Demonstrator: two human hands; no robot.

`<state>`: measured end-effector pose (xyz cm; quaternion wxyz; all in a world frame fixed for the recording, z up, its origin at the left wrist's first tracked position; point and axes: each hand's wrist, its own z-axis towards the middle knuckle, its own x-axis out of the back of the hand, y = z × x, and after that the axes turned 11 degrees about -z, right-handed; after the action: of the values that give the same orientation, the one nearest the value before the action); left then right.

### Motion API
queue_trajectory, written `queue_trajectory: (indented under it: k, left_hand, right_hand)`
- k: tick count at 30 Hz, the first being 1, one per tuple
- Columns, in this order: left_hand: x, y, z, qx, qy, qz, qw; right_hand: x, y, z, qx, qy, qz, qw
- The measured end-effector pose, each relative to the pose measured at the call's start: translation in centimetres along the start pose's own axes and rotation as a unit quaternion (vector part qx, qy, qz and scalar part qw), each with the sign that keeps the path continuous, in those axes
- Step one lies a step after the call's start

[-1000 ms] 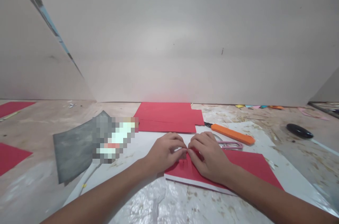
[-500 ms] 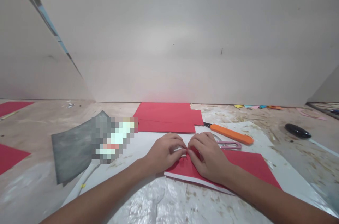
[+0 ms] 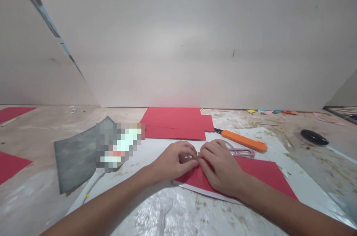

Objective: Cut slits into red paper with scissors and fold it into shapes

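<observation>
A red paper sheet (image 3: 262, 174) with a white lower edge lies in front of me. My left hand (image 3: 177, 159) pinches at its upper left part, thumb and fingertips drawn together. My right hand (image 3: 220, 167) presses down on the same sheet, its fingertips meeting those of the left. Between the fingertips the red paper looks creased or raised; the exact spot is mostly hidden. Just beyond my right hand lies a pink-framed tool (image 3: 244, 152), partly covered, and an orange box cutter (image 3: 244, 141).
Another red paper piece (image 3: 173, 122) with a side tab lies against the white board (image 3: 181, 42) at the back. To the left are a grey sheet (image 3: 75, 158) and a blurred-out device (image 3: 122, 148). A black oval object (image 3: 314, 137) lies at right.
Both hands stay at the same place on the red paper. The left thumb and fingertips have shifted slightly right and down, with small finger movements at the crease.
</observation>
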<state>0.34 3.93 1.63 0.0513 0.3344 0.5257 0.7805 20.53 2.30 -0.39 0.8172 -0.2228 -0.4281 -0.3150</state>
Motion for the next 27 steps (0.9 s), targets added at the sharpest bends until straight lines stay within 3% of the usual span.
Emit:
queue_trajectory:
  k: [12, 27]
  left_hand:
    - [-0.44, -0.41, -0.22, 0.005, 0.014, -0.016, 1.0]
    - [-0.62, -0.72, -0.3, -0.02, -0.012, -0.02, 1.0]
  right_hand:
    - [0.29, -0.4, 0.05, -0.002, -0.026, -0.027, 0.999]
    - [0.33, -0.26, -0.09, 0.0, 0.025, 0.013, 1.0]
